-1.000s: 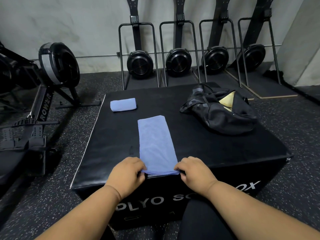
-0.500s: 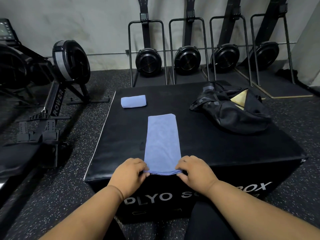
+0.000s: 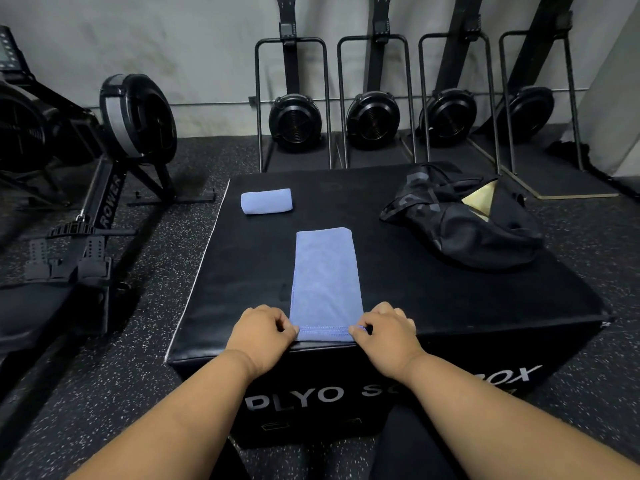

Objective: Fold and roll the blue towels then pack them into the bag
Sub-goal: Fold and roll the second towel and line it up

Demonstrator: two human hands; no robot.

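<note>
Blue cloth towel (image 3: pixel 325 271), folded into a long strip, lies lengthwise on the black padded plyo box (image 3: pixel 433 306). Left hand (image 3: pixel 261 336) and right hand (image 3: pixel 388 332) pinch its near corners, likely to start the roll. Rolled blue towel (image 3: pixel 266 201) is parked far-left; black fabric bag (image 3: pixel 464 225) gapes open far-right, ready for packing.

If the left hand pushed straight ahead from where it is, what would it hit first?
Likely nothing close: the left hand faces bare box top beside the folded towel. The rolled towel lies further along, roughly in line.
</note>
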